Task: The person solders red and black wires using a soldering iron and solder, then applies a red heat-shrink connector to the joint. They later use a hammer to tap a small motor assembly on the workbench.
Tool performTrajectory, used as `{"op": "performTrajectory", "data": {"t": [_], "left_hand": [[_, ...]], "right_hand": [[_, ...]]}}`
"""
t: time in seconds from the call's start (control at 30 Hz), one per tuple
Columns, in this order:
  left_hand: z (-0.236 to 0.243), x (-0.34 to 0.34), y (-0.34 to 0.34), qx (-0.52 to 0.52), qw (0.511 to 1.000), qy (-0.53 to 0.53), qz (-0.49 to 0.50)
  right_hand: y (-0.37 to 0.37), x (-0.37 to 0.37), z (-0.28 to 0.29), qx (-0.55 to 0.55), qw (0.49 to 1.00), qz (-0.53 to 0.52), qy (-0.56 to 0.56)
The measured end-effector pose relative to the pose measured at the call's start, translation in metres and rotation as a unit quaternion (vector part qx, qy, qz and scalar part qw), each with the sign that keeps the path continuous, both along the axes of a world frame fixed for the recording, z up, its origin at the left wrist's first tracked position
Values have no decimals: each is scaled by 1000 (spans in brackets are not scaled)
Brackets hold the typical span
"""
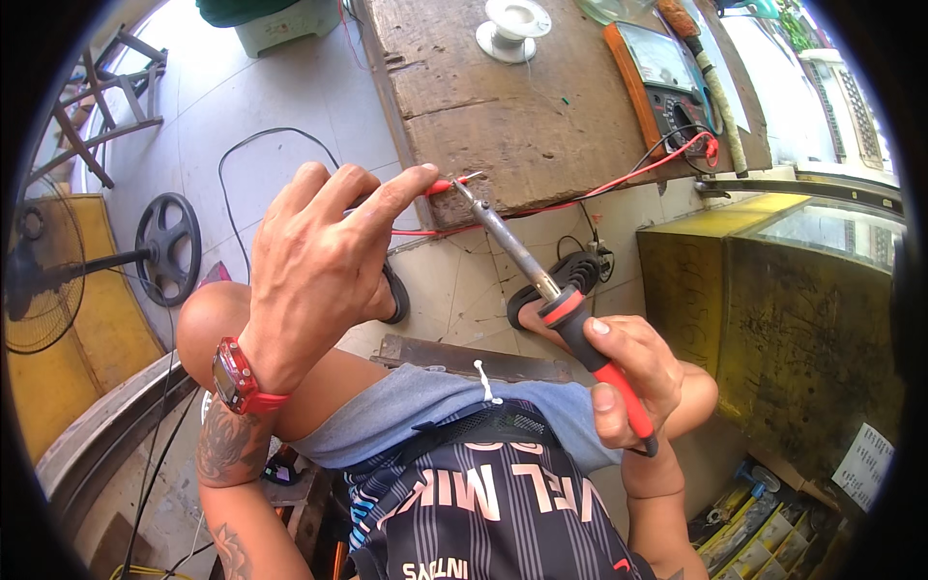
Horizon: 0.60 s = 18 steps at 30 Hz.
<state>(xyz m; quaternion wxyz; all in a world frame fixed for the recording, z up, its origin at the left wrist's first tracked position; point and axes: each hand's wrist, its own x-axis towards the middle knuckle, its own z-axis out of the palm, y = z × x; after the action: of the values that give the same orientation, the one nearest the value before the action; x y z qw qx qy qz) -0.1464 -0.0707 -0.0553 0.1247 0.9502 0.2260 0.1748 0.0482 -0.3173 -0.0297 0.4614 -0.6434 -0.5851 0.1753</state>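
My left hand (314, 246), with a red watch on its wrist, pinches a red test probe (441, 187) by the corner of the wooden table (454, 126). The probe's bare metal tip points right, over the table's near edge. In my right hand (640, 372) is a soldering iron (517, 249), its red and black handle wrapped by the fingers. Its tapered end reaches up and left to the probe tip and appears to touch it. A red lead (619, 184) runs along the table edge toward the multimeter (672, 111).
A spool of solder wire (510, 31) stands on the table's far side. Near the multimeter lies a rod with an orange-brown handle (710, 87). A black fan (39, 261) is at the left. A yellow cabinet (773, 300) stands at the right. Cords trail over the tiled floor (280, 97).
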Motion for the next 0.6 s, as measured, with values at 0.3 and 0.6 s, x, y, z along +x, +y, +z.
{"op": "performTrajectory", "data": {"t": [0.3,0.6], "left_hand": [[-2,-1,2,19,1000,4,-8],[-4,-3,4,27,999,2,-26]], "right_hand": [[0,1,3,-2,1000,0,-10],[2,1,3,-7,1000,9,-19]]}}
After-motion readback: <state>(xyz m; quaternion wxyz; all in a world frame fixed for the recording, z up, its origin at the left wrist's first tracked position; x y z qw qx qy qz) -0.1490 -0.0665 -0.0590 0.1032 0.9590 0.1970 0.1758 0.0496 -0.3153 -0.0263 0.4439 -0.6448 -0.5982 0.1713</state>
